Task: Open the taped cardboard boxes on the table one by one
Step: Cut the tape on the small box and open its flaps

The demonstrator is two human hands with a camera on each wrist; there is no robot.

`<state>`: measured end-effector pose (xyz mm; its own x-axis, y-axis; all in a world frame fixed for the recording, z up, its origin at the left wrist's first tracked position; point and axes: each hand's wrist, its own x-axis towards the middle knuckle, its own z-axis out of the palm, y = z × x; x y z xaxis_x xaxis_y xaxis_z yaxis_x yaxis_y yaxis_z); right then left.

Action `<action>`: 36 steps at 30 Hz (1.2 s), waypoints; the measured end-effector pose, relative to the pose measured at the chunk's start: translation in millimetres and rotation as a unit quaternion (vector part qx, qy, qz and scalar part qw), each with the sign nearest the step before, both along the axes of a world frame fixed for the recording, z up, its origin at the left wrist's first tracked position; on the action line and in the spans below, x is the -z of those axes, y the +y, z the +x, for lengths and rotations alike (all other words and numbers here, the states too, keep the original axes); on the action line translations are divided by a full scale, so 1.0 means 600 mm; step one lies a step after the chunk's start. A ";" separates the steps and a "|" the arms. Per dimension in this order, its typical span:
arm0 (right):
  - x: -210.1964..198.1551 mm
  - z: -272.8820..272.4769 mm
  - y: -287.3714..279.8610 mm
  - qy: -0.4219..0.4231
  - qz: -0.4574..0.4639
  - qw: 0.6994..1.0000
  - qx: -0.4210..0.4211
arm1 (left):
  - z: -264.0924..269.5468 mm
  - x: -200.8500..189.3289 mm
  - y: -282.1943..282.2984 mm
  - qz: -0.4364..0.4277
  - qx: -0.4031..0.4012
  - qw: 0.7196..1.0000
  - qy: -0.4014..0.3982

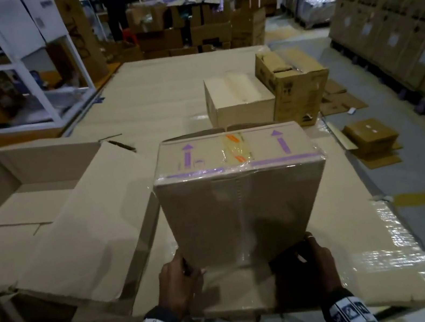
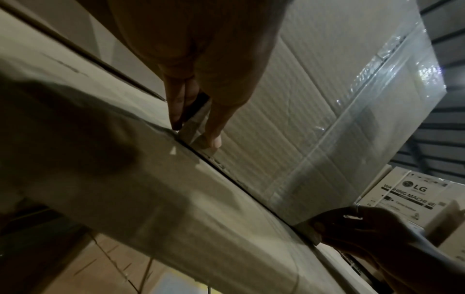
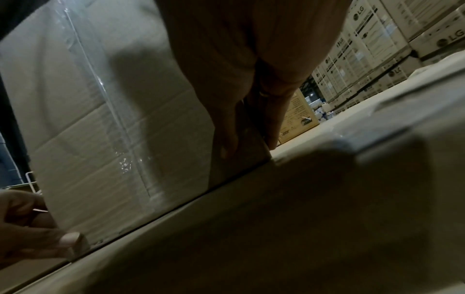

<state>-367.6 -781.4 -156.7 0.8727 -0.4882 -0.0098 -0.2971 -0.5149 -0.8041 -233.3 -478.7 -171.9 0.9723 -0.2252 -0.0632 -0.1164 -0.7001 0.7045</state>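
Head view: taped box (image 1: pixel 241 184) near centre on table (image 1: pixel 389 237); left hand (image 1: pixel 178 286) and right hand (image 1: pixel 318 258) clasp its 2 near bottom corners.

Left wrist: fingers (image 2: pixel 176 107) straddle the corner; film looks slippery.

Right wrist: same hold; box likely stiff, weight unknowable.

A warehouse was shown: stacked appliance cartons (image 1: pixel 390 16) were ranged along the right aisle, white shelving (image 1: pixel 27 65) was filled at the left, and flattened cardboard (image 1: pixel 373 144) was strewn across the concrete floor (image 1: pixel 421 175).
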 end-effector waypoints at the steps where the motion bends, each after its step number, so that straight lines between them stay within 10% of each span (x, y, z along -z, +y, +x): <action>1: 0.003 0.004 0.000 -0.005 0.008 1.000 0.005 | 0.007 0.003 -0.002 0.004 0.005 1.000 -0.002; 13: -0.146 0.026 -0.007 -0.098 -0.038 0.994 0.019 | 0.012 -0.181 -0.027 -0.240 -0.022 0.969 -0.056; 24: -0.335 0.083 0.007 -0.191 -0.095 0.977 -0.030 | 0.059 -0.369 -0.027 -0.044 0.077 0.971 -0.223; 29: -0.332 0.102 -0.001 -0.115 -0.176 0.975 -0.076 | 0.077 -0.366 -0.028 -0.030 0.086 0.961 -0.260; 36: -0.275 0.064 0.008 -0.253 -0.235 0.937 -0.054 | 0.037 -0.336 -0.005 -0.066 0.105 0.945 -0.303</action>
<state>-329.5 -776.6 8.2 0.7525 -0.2441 0.6117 0.1346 -0.8522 -0.5057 -210.9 -481.8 29.9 0.7536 -0.3843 0.5334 -0.6534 -0.5266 0.5438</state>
